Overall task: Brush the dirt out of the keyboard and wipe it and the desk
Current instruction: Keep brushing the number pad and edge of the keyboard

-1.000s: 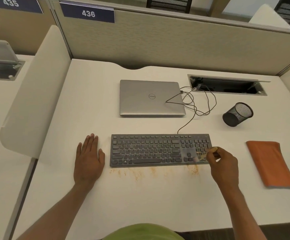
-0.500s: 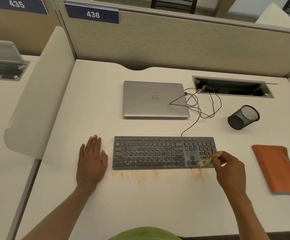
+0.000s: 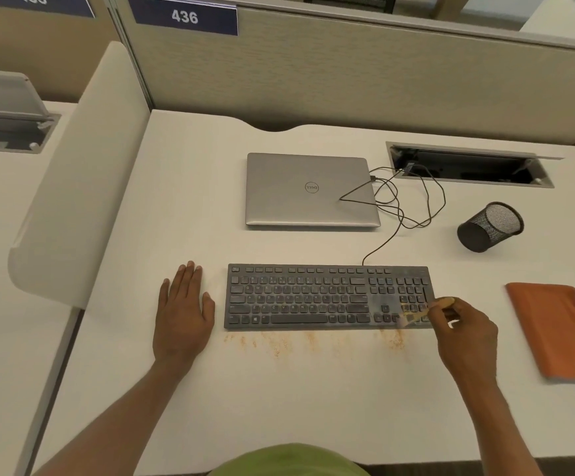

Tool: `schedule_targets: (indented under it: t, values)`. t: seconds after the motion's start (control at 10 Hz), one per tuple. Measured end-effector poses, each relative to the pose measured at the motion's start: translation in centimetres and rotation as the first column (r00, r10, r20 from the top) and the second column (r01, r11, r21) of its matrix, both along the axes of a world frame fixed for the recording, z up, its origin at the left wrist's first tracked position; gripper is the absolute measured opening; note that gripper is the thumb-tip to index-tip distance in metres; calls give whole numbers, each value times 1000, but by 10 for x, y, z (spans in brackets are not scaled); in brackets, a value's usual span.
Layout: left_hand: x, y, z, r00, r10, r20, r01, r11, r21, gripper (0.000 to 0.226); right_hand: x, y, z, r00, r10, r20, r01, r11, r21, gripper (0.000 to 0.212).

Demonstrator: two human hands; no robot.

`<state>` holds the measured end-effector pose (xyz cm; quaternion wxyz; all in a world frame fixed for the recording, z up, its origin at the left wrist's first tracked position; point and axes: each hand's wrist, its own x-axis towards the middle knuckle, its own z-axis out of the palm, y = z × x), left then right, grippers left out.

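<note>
A dark grey keyboard [image 3: 313, 297] lies across the middle of the white desk [image 3: 279, 400]. My right hand [image 3: 464, 334] grips a small brush [image 3: 420, 312] with a pale wooden handle, its blurred bristles on the number pad at the keyboard's front right corner. My left hand [image 3: 181, 314] rests flat on the desk just left of the keyboard, fingers straight. A band of orange-brown dirt [image 3: 313, 341] is strewn on the desk along the keyboard's front edge. An orange cloth [image 3: 557, 331] lies folded at the right.
A shut silver laptop [image 3: 310, 190] sits behind the keyboard, with tangled black cables [image 3: 406, 201] running to an open cable hatch [image 3: 468, 166]. A black mesh pen cup [image 3: 490, 226] lies tipped at the right. Partition walls close the back and left.
The brush has flicked back and forth over the number pad. The camera has shifted slightly. My left hand has stayed flat.
</note>
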<state>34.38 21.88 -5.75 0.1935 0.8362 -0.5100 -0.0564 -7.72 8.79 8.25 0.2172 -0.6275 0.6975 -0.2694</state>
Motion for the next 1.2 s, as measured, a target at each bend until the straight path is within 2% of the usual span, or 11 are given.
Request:
schedule_targets:
  t: [0.1, 0.2, 0.3, 0.4, 0.6, 0.8, 1.0, 1.2]
  values:
    - [0, 0, -1, 1000, 3, -1, -3, 1000, 6, 65, 1, -2, 1, 998, 11, 65, -13, 1000, 21, 11]
    - [0, 1, 0, 1000, 3, -5, -3, 1000, 11, 65, 1, -2, -2, 998, 26, 54, -28, 998, 48, 11]
    - [0, 1, 1, 1000, 2, -5, -2, 1000, 9, 65, -2, -1, -8, 999, 21, -40, -20, 999, 25, 14]
    - [-1, 0, 2, 1000, 3, -8, -3, 1000, 7, 65, -1, 0, -7, 999, 5, -48, -5, 1000, -7, 13]
    - [-1, 1, 2, 1000, -2, -7, 2, 1000, 1, 64, 6, 0, -4, 1000, 19, 15, -19, 1000, 25, 10]
    - [-1, 1, 2, 1000, -4, -10, 4, 1000, -2, 63, 1, 3, -7, 999, -40, -30, 41, 999, 3, 14]
    - [0, 1, 1, 1000, -7, 2, 7, 1000, 10, 63, 9, -1, -3, 1000, -2, 10, 2, 999, 43, 13]
    - [1, 1, 2, 1000, -5, 0, 5, 1000, 17, 63, 7, 2, -4, 997, -75, -16, 76, 997, 5, 12]
